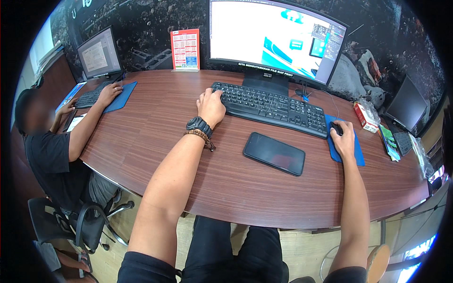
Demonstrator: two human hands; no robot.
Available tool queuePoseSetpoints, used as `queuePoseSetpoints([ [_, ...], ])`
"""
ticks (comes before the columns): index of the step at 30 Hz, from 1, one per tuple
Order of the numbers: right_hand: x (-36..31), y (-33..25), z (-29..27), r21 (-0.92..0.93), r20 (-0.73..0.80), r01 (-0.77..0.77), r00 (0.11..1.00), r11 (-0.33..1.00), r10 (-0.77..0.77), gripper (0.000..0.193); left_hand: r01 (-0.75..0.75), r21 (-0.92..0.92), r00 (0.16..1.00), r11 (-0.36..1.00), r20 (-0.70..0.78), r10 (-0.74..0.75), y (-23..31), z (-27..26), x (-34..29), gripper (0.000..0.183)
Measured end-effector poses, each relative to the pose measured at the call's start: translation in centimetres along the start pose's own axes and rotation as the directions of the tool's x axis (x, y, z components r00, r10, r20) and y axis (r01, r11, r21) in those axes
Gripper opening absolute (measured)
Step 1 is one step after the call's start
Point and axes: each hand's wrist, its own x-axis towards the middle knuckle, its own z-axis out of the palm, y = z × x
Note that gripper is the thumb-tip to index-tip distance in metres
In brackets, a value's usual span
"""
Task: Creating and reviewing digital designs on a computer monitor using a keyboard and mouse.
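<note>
My left hand (211,106) rests on the left end of a black keyboard (278,109), fingers apart and lying over its keys, holding nothing. A dark watch (198,124) and a beaded bracelet (200,136) circle that wrist. To the right, my right hand (346,141) is wrapped round a black computer mouse (336,128) on a blue mouse pad (359,155). Behind the keyboard a wide monitor (245,33) shows a mostly white page with teal graphics. A dark-screened phone (274,153) lies on the desk between my forearms.
A red-and-white calendar (186,49) stands on the brown desk (151,108). At the left, another person (52,151) sits at a keyboard and monitor (99,52). Toward the right are a small red-and-white box (366,116), papers (388,142) and a dark monitor (406,104).
</note>
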Motion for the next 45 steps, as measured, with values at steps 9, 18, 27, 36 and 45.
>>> queuePoseSetpoints([
  [9,0.02,-0.25,-0.11,0.015,-0.002,0.002,1.0,1.0,-0.002,0.032,-0.001,-0.009,1.0,1.0,-0.015,0.0,-0.01,0.14,-0.04,0.032],
  [18,-0.05,-0.31,-0.09,0.012,-0.013,0.002,1.0,1.0,-0.002,0.032,0.001,0.003,1.0,1.0,-0.009,-0.001,0.02,0.02,-0.1,0.033],
  [27,0.07,-0.08,-0.01,0.015,-0.015,0.006,1.0,1.0,-0.006,0.031,0.004,-0.004,1.0,1.0,0.005,-0.004,0.03,-0.04,0.05,0.037],
  [36,0.02,-0.29,-0.13,0.012,-0.011,-0.005,1.0,1.0,0.005,0.031,0.012,-0.005,1.0,1.0,0.008,-0.012,0.12,-0.08,-0.08,0.038],
  [45,0.02,-0.3,-0.22,0.013,-0.002,-0.005,1.0,1.0,0.005,0.032,0.022,-0.007,0.999,1.0,0.034,-0.022,0.42,-0.4,-0.1,0.04],
])
